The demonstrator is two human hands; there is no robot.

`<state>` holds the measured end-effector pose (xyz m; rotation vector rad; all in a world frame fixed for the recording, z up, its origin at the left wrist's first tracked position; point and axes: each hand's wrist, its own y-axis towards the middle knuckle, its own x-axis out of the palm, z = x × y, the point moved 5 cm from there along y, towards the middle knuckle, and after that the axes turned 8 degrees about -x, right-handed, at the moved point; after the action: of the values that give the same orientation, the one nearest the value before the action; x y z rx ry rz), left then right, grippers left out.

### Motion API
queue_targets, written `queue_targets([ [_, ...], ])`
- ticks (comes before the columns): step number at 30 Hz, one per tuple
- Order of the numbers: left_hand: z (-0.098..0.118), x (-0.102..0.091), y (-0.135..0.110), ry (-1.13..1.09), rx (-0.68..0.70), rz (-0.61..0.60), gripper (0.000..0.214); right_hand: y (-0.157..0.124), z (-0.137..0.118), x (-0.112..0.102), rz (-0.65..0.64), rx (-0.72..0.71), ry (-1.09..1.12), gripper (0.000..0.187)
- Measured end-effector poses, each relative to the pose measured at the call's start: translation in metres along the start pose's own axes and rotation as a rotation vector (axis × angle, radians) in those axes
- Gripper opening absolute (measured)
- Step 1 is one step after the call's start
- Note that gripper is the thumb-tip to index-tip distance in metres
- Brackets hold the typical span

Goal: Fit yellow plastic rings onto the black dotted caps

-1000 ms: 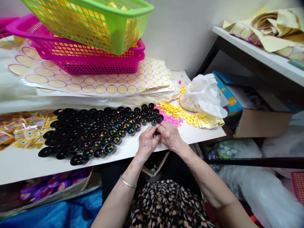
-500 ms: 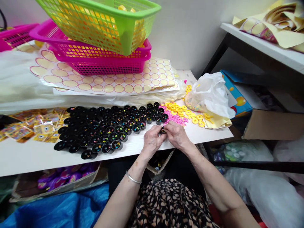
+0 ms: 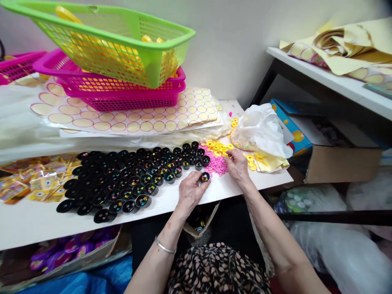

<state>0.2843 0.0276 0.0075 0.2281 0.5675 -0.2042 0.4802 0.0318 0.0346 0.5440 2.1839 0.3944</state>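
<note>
Left hand (image 3: pixel 191 190) holds a small black cup (image 3: pixel 205 177) with bright bits inside, between its thumb and fingers. Right hand (image 3: pixel 238 165) is bent beside the pink beads (image 3: pixel 216 165), with its fingertips at the yellow rings (image 3: pixel 217 148); I cannot tell if they pinch one. Many other black cups (image 3: pixel 134 181) sit close together on the white table (image 3: pixel 169 195).

Packets (image 3: pixel 45 183) left of cups (image 3: pixel 134 181), beads (image 3: pixel 217 164) right, baskets (image 3: pixel 116 57) behind

Left hand (image 3: pixel 191 190) holds black cup (image 3: pixel 205 177) near pink pieces (image 3: pixel 217 164).
</note>
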Motion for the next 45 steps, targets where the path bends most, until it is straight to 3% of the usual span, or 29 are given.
queue_targets([
  [5, -0.002, 0.001, 0.0, 0.005, 0.007, -0.001, 0.019, 0.027, 0.015, 0.009, -0.141, -0.023, -0.32, 0.028],
  [9, -0.003, 0.001, 0.001, 0.022, 0.009, 0.01, 0.018, 0.034, 0.019, 0.016, -0.206, -0.03, -0.328, 0.022],
  [14, -0.003, 0.001, 0.002, 0.021, 0.008, 0.014, 0.019, 0.035, 0.031, 0.016, -0.15, -0.036, -0.182, 0.019],
  [20, -0.002, 0.0, 0.002, 0.0, 0.002, -0.004, 0.021, 0.035, 0.036, 0.0, 0.071, -0.051, 0.092, 0.021],
  [23, -0.003, 0.0, 0.003, -0.044, -0.026, -0.003, 0.032, 0.03, 0.024, -0.008, 0.114, -0.001, 0.219, 0.018],
  [26, -0.002, -0.004, 0.001, -0.203, -0.04, 0.045, 0.043, 0.015, -0.005, -0.014, 0.086, -0.056, 0.339, 0.015],
  [30, -0.002, -0.017, -0.014, -0.562, -0.214, 0.183, 0.029, -0.025, -0.053, -0.016, -0.007, -0.204, 0.474, 0.011],
  [34, 0.009, -0.016, -0.034, -0.852, -0.468, 0.001, 0.026, -0.062, -0.081, -0.013, -0.069, -0.261, 0.573, 0.016],
  [37, 0.023, -0.016, -0.041, -0.978, -0.507, -0.122, 0.028, -0.073, -0.088, -0.014, -0.013, -0.259, 0.585, 0.017],
  [41, 0.027, -0.011, -0.042, -1.021, -0.54, -0.112, 0.025, -0.075, -0.091, -0.014, 0.009, -0.233, 0.54, 0.016],
  [45, 0.017, -0.005, -0.038, -1.014, -0.644, -0.089, 0.022, -0.076, -0.093, -0.008, -0.135, -0.229, 0.463, 0.034],
])
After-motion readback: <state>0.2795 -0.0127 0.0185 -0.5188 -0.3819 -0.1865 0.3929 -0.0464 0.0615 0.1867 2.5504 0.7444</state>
